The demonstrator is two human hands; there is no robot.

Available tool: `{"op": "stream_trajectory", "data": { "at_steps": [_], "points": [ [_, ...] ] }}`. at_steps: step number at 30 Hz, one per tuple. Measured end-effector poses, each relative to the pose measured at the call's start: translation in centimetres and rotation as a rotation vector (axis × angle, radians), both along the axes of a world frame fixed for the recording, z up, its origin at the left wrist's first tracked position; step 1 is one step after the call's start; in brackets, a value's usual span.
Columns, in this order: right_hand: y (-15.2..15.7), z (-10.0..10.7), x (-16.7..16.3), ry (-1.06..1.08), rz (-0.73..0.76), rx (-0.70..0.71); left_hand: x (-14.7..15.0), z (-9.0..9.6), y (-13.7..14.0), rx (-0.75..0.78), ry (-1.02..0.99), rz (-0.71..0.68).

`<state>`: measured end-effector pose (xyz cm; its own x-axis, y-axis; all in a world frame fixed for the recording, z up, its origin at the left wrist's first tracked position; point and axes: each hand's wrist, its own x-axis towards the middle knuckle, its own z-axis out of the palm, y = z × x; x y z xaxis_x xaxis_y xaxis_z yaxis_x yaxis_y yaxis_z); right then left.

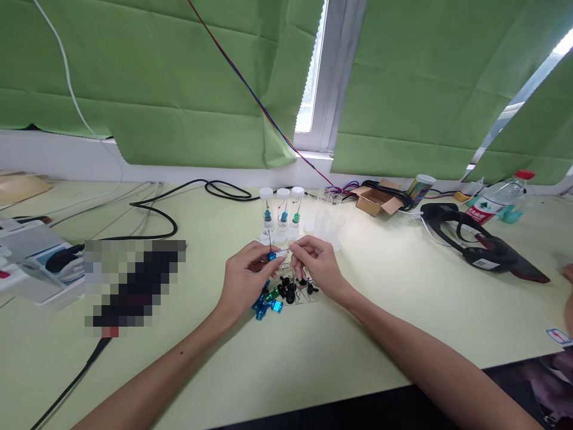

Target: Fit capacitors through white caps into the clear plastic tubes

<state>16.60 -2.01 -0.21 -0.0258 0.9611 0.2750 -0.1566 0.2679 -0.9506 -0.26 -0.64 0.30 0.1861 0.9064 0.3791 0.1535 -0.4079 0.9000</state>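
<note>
My left hand (244, 272) pinches a small blue metal fitting (271, 256) with a thin dark rod standing up from it. Close beside it, my right hand (317, 263) has its thumb and fingertips closed on the end of a thin rod (283, 250) that points toward the fitting. Below both hands lie loose blue fittings (260, 310), a green fitting (272, 294), several black knobs (290, 292) and thin metal rods. Behind them stand three white-capped clear tubes (282, 209), each containing a coloured fitting with a bent wire.
Clear open tubes (322, 218) stand right of the capped ones. Farther right are a cardboard box (378, 200), a printed canister (421, 190), a black headset (470, 239) and a plastic bottle (495, 197). Black cable (170, 209) and a white device (31, 257) lie left. Another person's hand (568, 273) shows far right.
</note>
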Motion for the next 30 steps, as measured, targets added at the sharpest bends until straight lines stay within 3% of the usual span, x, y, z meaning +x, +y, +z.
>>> {"op": "stream_trajectory", "data": {
  "at_steps": [14, 25, 30],
  "points": [
    [0.5, -0.5, 0.1, 0.187, 0.108, -0.118, 0.0, -0.3, 0.2, 0.012, 0.0, 0.016],
    [0.6, -0.1, 0.1, 0.448, 0.295, -0.216, 0.2, 0.6, 0.2, -0.273, -0.169, -0.055],
    [0.7, -0.2, 0.3, 0.472, 0.359, -0.241, 0.2, 0.8, 0.2, -0.333, -0.226, -0.073]
  ]
}}
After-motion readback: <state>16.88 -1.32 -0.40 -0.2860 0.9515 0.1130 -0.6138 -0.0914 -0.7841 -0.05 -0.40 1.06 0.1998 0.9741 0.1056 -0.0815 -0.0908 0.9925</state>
